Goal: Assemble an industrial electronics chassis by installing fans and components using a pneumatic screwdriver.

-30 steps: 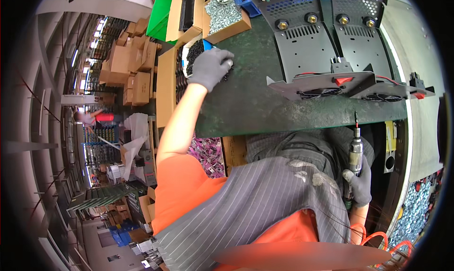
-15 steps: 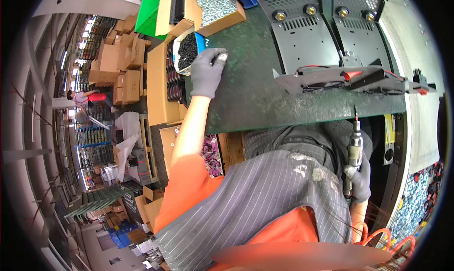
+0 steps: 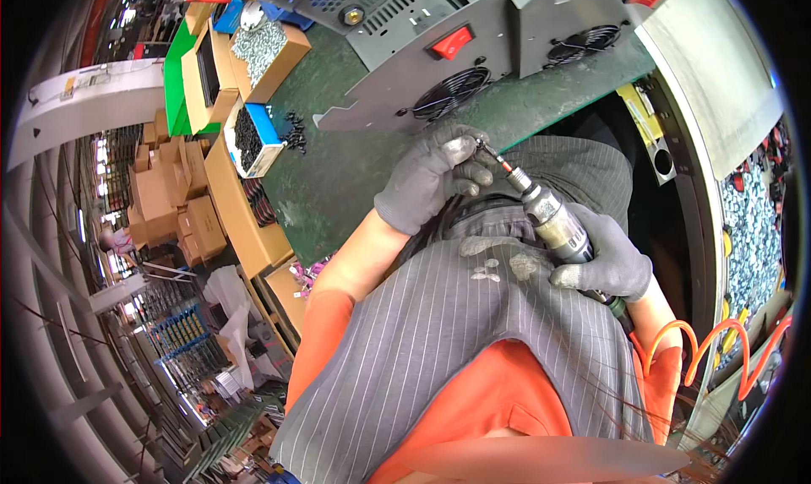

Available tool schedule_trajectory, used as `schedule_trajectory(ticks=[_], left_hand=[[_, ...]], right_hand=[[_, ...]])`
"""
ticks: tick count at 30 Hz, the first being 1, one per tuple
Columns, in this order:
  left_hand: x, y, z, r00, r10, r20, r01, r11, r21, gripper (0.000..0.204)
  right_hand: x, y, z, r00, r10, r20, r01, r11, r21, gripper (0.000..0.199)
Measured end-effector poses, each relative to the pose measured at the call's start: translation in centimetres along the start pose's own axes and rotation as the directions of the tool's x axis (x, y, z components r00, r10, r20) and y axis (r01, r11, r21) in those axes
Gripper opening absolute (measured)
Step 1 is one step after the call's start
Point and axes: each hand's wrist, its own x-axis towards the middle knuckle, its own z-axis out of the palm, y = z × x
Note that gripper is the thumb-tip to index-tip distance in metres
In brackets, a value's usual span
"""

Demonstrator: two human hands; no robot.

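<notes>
My gloved right hand (image 3: 612, 256) is wrapped round a pneumatic screwdriver (image 3: 557, 222), which points up and left over my lap. At the tip of its bit is a small dark screw (image 3: 479, 144). My gloved left hand (image 3: 427, 180) pinches at this tip with thumb and finger, its other fingers curled. Just beyond the left hand stands a grey metal panel (image 3: 380, 91) with round fan grilles (image 3: 452, 93) and red switches (image 3: 453, 42). Black screws (image 3: 295, 133) lie loose on the green workbench (image 3: 317, 176).
A small white and blue box (image 3: 263, 156) of black screws stands at the bench's left edge. Behind it are a carton (image 3: 283, 66) of silvery screws and a green bin (image 3: 177, 78). An orange coiled air hose (image 3: 718, 328) hangs at right. Cardboard boxes (image 3: 173, 188) are stacked farther left.
My left hand has come from beside the black-screw box to the screwdriver's tip. The right hand has raised the screwdriver and tilted it leftward. The whole view has shifted and turned.
</notes>
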Motion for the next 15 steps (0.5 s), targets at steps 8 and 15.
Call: schedule_trajectory(ticks=[8,15], left_hand=[[1.2,0.8,2.4,0.994,0.058,-0.093,-0.020,0.932,0.363,0.019],[1.8,1.1,3.3,0.982,0.089,-0.167,0.020,0.830,0.557,0.016]], right_hand=[[-0.9,1.0,-0.7,0.998,-0.027,-0.059,0.026,1.000,-0.015,0.068],[-1.1,1.7,-1.0,0.996,-0.023,-0.086,0.023,1.000,-0.009,0.066]])
